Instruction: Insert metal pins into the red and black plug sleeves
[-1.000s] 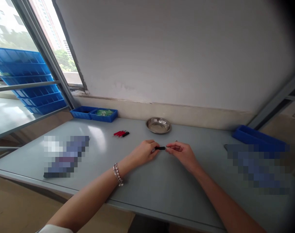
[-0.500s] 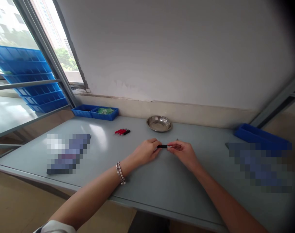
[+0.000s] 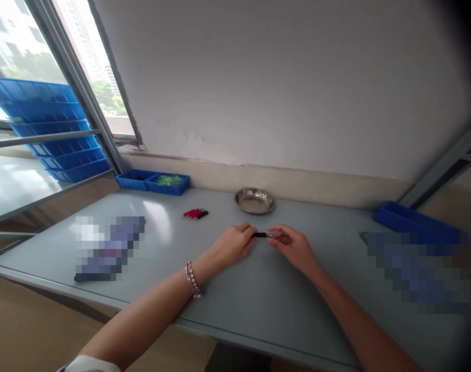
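Tabletop [image 3: 235, 305]: grey
Black rod [image 3: 260, 235]: btwn L hand [image 3: 235, 243] & R hand [image 3: 293, 247] — slim, silvery R end
Grip: both pinching it

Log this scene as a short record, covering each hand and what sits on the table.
Left hand: holds black pen-like piece
Right hand: at that piece's silver end; grip unclear
Surface: grey table
Beyond hands: round metal dish
Left of dish: red and black pieces, clustered
Far left: two adjacent blue bins, one with green contents
Far right: another blue bin
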